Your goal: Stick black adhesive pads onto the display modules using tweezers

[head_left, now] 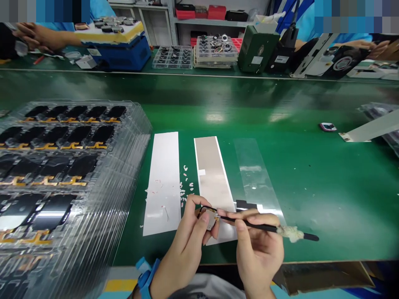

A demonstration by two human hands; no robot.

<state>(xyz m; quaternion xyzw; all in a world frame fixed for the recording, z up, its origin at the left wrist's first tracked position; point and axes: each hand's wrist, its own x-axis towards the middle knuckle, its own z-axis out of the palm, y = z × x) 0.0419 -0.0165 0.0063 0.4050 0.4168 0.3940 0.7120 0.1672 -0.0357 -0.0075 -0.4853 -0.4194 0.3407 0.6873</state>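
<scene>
My left hand (190, 232) has its fingers closed round a small screen module (211, 220), whose pale grey back faces up inside a dark rim. My right hand (260, 241) grips black tweezers (262, 226) with a whitish wrap near the rear end. Their tip meets the module's right edge, by a bit of gold-coloured flex cable. Beneath the hands lies a grey-beige strip sheet (209, 158) with white borders. To its left is a white strip sheet (163, 174), with small pinkish-white scraps (182, 193) scattered beside it. A clear film strip (257, 170) lies on the right.
Stacked clear trays (137, 120) of black screens fill the left side. A small pink-rimmed device (328, 127) and a white stand arm (374, 126) are at right. Along the back ledge stand a blue box (124, 56), parts trays (173, 58) and a green box (258, 47). Two people sit beyond.
</scene>
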